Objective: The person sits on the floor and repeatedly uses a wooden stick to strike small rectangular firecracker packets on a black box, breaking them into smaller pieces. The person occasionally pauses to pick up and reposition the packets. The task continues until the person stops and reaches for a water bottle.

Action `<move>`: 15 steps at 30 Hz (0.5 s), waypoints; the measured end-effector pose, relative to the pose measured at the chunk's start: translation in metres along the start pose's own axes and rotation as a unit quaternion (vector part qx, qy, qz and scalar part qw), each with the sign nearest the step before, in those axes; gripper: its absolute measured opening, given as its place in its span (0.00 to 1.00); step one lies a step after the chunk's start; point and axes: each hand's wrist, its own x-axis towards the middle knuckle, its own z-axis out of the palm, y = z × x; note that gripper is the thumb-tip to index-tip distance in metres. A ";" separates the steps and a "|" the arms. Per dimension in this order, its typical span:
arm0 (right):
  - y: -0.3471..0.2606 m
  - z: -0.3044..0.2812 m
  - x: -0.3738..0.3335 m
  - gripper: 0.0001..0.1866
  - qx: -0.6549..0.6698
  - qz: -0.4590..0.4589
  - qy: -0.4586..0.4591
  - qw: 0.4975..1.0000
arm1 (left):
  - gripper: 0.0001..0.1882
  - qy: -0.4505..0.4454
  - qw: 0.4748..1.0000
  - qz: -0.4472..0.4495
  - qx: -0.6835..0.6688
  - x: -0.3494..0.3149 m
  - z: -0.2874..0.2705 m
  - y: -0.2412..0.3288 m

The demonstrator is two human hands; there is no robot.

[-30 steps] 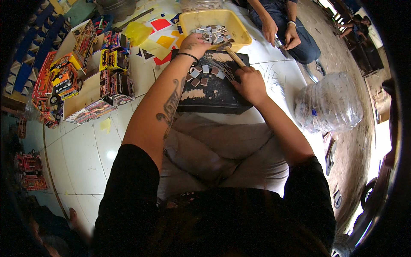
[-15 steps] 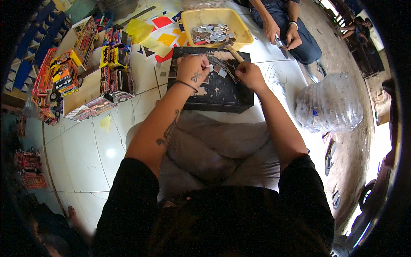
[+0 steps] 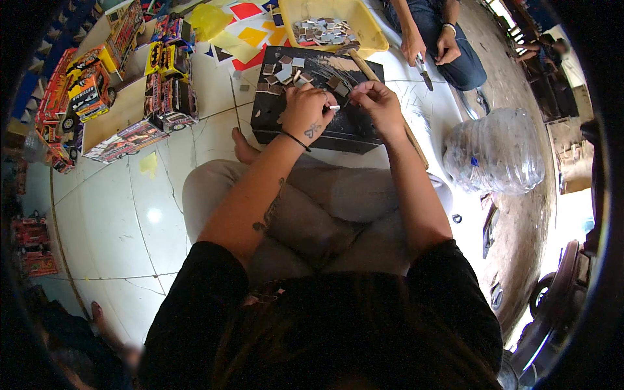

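Observation:
A black box (image 3: 305,138) stands before my crossed legs. My left hand (image 3: 304,112) is closed over it, pinching a small pale piece (image 3: 334,107) between thumb and finger. Beside it, my right hand (image 3: 380,109) has its thumb and fingertips together; whatever they hold is too small to make out. A hammer (image 3: 365,67) lies across the box's right side, its wooden handle passing by my right hand and on toward my knee. Small square pieces (image 3: 283,74), brown and grey, lie at the box's far left. Thin metal wires or nails (image 3: 335,63) are scattered across its top.
Beyond the box stands a yellow basin (image 3: 370,40) with many small squares. Coloured sheets (image 3: 257,40) lie left of it. Toy trucks (image 3: 170,97) crowd the left. At far right, another person's hand (image 3: 413,49) holds a tool; a clear plastic container (image 3: 497,153) sits nearer.
My right hand has let go of the hammer, which now rests on the box. Both hands have come closer to me, and the left still pinches the pale piece. The view has shifted slightly.

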 end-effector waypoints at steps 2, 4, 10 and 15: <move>0.000 0.009 0.000 0.04 -0.069 -0.045 0.014 0.997 | 0.05 -0.013 1.000 -0.022 -0.013 0.000 0.002 -0.003; -0.001 0.014 -0.004 0.04 -0.138 -0.080 0.028 0.987 | 0.05 -0.030 0.999 -0.041 -0.004 0.002 0.004 -0.006; -0.003 0.021 -0.006 0.04 -0.186 -0.113 0.045 0.975 | 0.06 -0.016 0.999 -0.038 -0.013 0.004 0.005 -0.008; -0.001 0.023 -0.005 0.05 -0.217 -0.125 0.042 0.967 | 0.06 -0.026 0.998 -0.051 -0.012 0.004 0.003 -0.007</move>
